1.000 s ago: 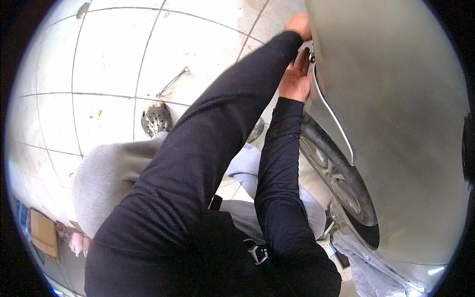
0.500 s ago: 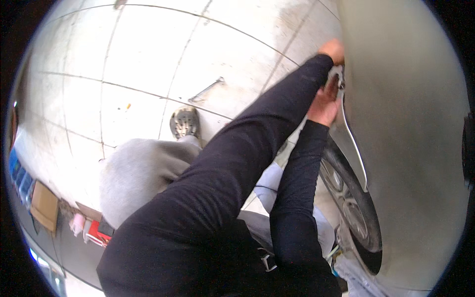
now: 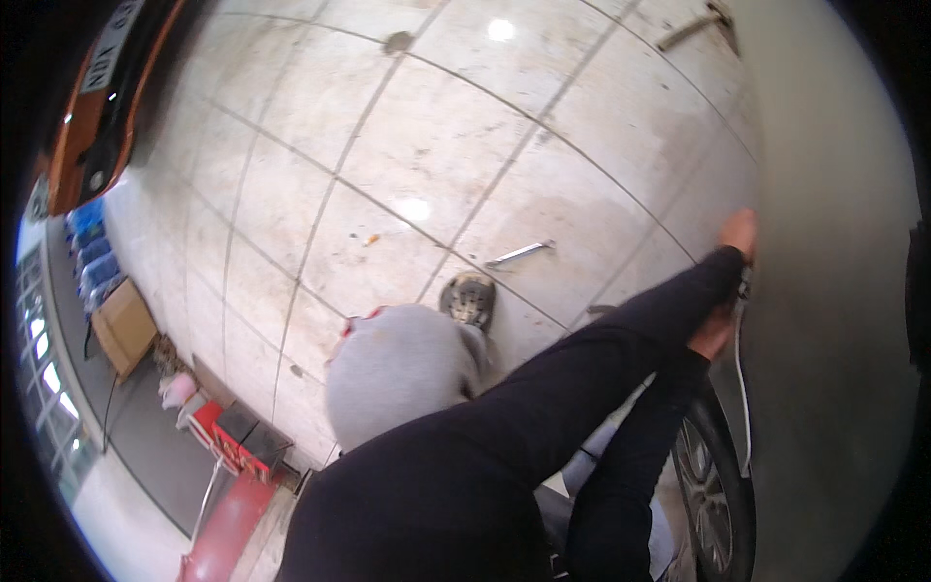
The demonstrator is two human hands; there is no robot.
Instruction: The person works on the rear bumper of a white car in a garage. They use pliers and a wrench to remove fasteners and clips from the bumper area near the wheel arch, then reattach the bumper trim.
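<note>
A grey-green car body panel (image 3: 834, 291) fills the right side, with a dark tyre and spoked wheel (image 3: 716, 485) below its edge. My left hand (image 3: 740, 233) is up against the panel's edge, its fingers largely hidden. Just nearer, my right hand (image 3: 714, 336) reaches to the same edge, partly covered by my left sleeve. Between the two hands a small metal part (image 3: 745, 287) shows on the edge; whether either hand grips it is hidden. A combination wrench (image 3: 521, 255) lies on the tiles beside my clog (image 3: 469, 301).
An orange vehicle (image 3: 87, 126) stands at the far left. Along the left side are blue-topped bottles (image 3: 95, 257), a cardboard box (image 3: 124, 328) and a red case (image 3: 225, 441). Metal bars (image 3: 690, 31) stick out from the far right; a round drain (image 3: 398, 42) sits in the floor.
My view has swung left, so the orange vehicle and far metal bars now show. Both hands stay at the panel's edge; my right hand is now more covered by the left sleeve.
</note>
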